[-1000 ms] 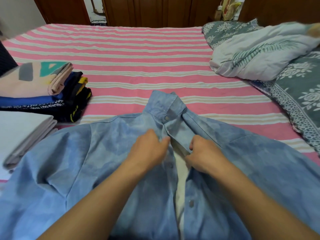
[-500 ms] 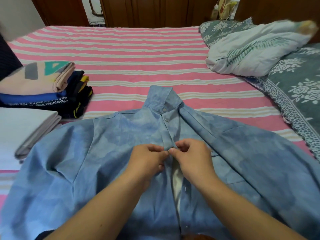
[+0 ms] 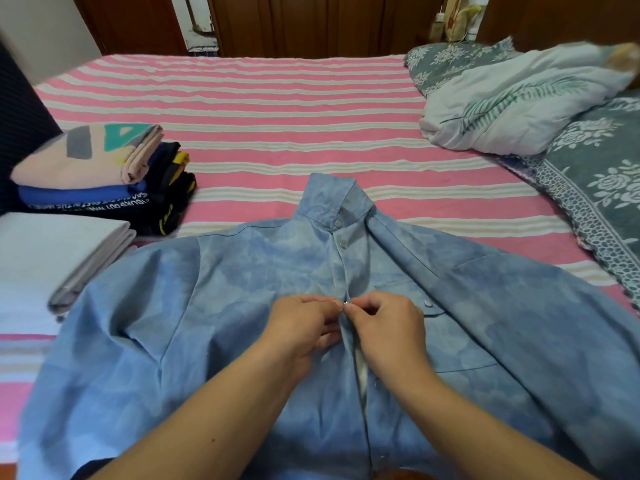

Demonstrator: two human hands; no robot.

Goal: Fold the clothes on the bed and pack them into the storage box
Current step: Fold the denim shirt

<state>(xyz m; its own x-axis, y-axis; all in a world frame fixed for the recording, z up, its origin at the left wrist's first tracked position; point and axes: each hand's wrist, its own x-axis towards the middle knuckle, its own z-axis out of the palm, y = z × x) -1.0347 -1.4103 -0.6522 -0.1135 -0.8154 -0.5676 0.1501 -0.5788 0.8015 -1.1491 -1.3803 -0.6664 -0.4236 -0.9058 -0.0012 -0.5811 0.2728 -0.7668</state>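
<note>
A light blue snap-button shirt (image 3: 207,306) lies spread face up on the pink striped bed (image 3: 259,109), collar pointing away from me. The two snaps nearest the collar are closed. My left hand (image 3: 304,327) pinches the left edge of the shirt's front opening. My right hand (image 3: 384,327) pinches the right edge, and the fingertips of both meet at a snap mid-chest. Below my hands the front gapes, showing white lining. No storage box is in view.
A stack of folded clothes (image 3: 104,178) sits at the left, a peach garment on top. Folded white and grey fabric (image 3: 52,258) lies nearer me on the left. Grey floral pillows (image 3: 595,181) and a white leaf-print quilt (image 3: 519,98) fill the right side.
Both hands moved down the shirt front from just under the collar to mid-chest and came together. The upper part of the opening is now closed.
</note>
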